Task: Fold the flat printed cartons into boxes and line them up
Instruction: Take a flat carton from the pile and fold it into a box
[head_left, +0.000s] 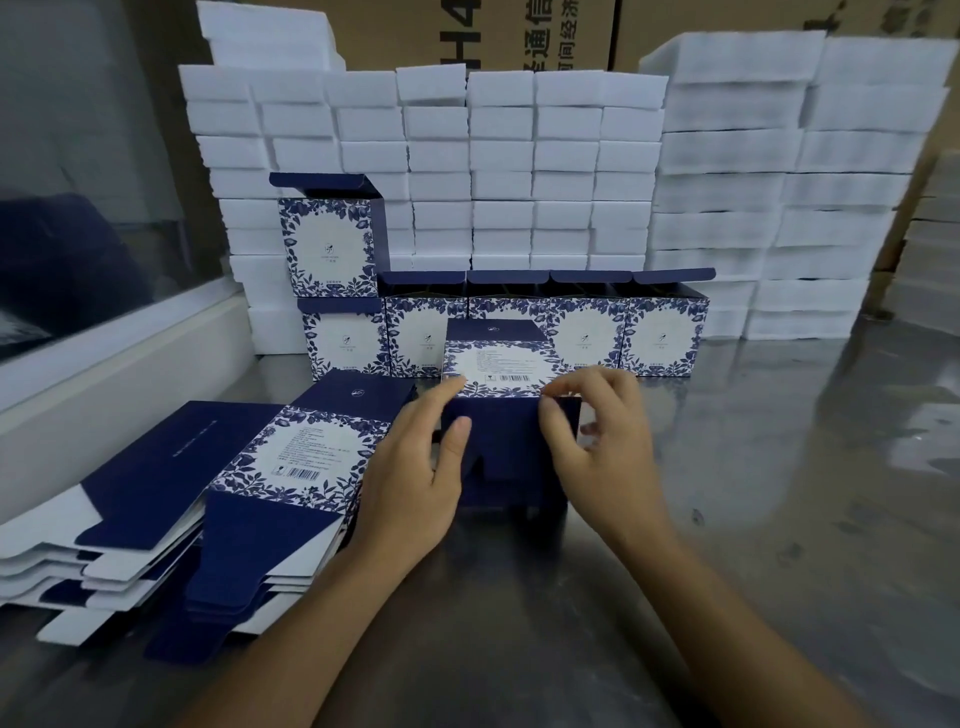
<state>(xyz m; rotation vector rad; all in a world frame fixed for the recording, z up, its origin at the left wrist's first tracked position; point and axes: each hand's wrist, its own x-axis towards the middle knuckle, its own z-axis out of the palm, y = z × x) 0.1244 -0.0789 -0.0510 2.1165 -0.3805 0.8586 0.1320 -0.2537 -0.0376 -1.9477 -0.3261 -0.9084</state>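
On the steel table (727, 519): left hand (415, 478) and right hand (602, 441) both gripping a half-folded carton (504, 364), fingers curled round its flaps.

Both hands on half-folded carton (506, 415) at bench (779, 467) centre: left hand (415, 467) grips its left side, right hand (597, 431) pinches its right edge. Flat carton stack (208, 493) at left edge. Folded boxes (545, 322) lined up behind, foam blocks (519, 166) stacked beyond.
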